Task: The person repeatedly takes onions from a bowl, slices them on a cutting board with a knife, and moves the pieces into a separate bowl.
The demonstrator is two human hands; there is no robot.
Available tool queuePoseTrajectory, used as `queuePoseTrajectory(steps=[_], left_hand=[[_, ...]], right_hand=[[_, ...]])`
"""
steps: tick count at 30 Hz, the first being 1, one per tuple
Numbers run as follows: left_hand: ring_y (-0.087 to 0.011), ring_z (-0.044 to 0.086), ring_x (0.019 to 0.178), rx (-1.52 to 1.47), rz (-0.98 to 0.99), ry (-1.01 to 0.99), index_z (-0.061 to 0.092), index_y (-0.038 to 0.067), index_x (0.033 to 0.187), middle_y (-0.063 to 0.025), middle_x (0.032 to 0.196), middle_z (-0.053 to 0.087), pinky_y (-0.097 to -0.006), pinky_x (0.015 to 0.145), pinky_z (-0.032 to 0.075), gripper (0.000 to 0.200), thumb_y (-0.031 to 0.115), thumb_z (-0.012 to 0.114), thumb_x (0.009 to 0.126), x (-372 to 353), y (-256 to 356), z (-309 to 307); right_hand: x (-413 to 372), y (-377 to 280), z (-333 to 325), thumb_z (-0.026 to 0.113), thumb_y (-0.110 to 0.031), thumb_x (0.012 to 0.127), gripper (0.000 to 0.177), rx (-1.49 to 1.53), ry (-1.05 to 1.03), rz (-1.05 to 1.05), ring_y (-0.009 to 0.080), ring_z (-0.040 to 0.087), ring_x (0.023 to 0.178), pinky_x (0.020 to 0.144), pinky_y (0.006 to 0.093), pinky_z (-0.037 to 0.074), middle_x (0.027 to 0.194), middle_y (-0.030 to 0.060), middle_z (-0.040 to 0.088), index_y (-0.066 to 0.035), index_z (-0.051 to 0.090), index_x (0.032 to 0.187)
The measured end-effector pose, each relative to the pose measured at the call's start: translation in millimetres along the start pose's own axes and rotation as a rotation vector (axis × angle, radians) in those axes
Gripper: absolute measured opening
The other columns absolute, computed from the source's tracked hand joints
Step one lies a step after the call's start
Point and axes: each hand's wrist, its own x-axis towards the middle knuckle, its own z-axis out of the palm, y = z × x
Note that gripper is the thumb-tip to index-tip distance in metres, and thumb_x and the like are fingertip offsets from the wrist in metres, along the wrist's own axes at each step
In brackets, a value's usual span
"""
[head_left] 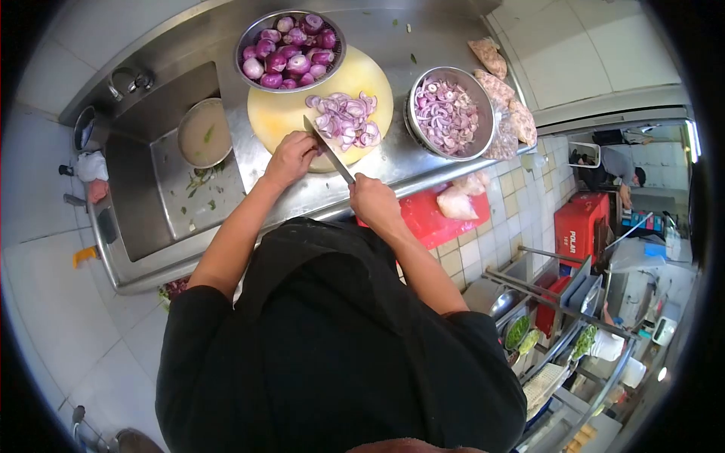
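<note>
My right hand (373, 198) is wrapped round the handle of a knife (329, 151), its blade pointing up and left over a round yellow cutting board (276, 121). Against the blade's left side, my left hand (294, 156) has its fingers curled at the board's lower edge; what they hold, if anything, is hidden. Sliced red onion (347, 119) lies in a pile right of the knife tip. A steel colander (339, 47) of whole peeled red onions rests over the board's upper left. Further right, a steel bowl (489, 124) contains more sliced onion.
A sink (140, 192) at left has a pan (183, 143) of cloudy liquid in it. Plastic bags of food (504, 102) lie at the counter's right end. Below the counter edge are a red board (427, 226) with raw meat (457, 202). A person (621, 166) is at far right.
</note>
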Motion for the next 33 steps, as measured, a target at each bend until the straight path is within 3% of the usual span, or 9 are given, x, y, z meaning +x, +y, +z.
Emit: queuePoseTrajectory(steps=[16, 24, 29, 32, 33], left_hand=[[-0.0348, 0.067, 0.101, -0.057, -0.004, 0.050, 0.070, 0.001, 0.098, -0.0148, 0.105, 0.069, -0.0413, 0.090, 0.054, 0.013, 0.001, 0.072, 0.085, -6.6, -17.6, 7.8], [-0.0353, 0.067, 0.097, -0.088, -0.038, 0.085, 0.069, 0.001, 0.093, -0.0151, 0.099, 0.069, -0.0414, 0.088, 0.054, 0.009, 0.001, 0.071, 0.084, -6.8, -9.1, 6.1], [-0.0336, 0.067, 0.095, -0.039, -0.091, 0.064, 0.072, 0.003, 0.092, -0.0128, 0.097, 0.069, -0.0423, 0.087, 0.053, 0.008, 0.001, 0.072, 0.084, -0.8, -2.7, -0.5], [-0.0331, 0.067, 0.093, -0.070, -0.064, 0.337, 0.073, 0.003, 0.094, -0.0123, 0.097, 0.070, -0.0412, 0.086, 0.053, 0.011, 0.003, 0.074, 0.083, 9.9, 36.9, -25.5], [-0.0336, 0.067, 0.099, -0.055, -0.064, 0.320, 0.075, 0.004, 0.100, -0.0120, 0.104, 0.071, -0.0425, 0.090, 0.051, 0.018, 0.008, 0.079, 0.082, 10.4, 40.8, -32.0]], right_hand=[[5.3, -6.4, 1.2, 0.061, -0.024, 0.100, 0.025, 0.003, 0.012, 0.019, 0.0489, 0.072, 0.086, 0.081, 0.0593, 0.055, 0.086, 0.0281, 0.073, 0.000, 0.067, 0.102], [8.8, -1.0, 10.0, 0.061, -0.027, 0.100, 0.026, 0.009, 0.018, 0.003, 0.0494, 0.072, 0.085, 0.080, 0.0591, 0.056, 0.085, 0.0279, 0.073, -0.001, 0.067, 0.102], [1.2, 0.4, -29.8, 0.065, -0.027, 0.098, 0.025, -0.054, 0.090, -0.010, 0.0446, 0.073, 0.084, 0.077, 0.0570, 0.057, 0.084, 0.0254, 0.072, -0.003, 0.064, 0.094], [-8.6, 18.2, -48.8, 0.069, -0.024, 0.092, 0.022, -0.111, 0.209, -0.058, 0.0389, 0.074, 0.083, 0.075, 0.0528, 0.057, 0.085, 0.0195, 0.073, -0.004, 0.061, 0.095], [-8.2, 28.4, -49.0, 0.070, -0.024, 0.091, 0.022, -0.116, 0.276, -0.101, 0.0384, 0.074, 0.083, 0.074, 0.0523, 0.058, 0.084, 0.0183, 0.073, -0.005, 0.061, 0.096]])
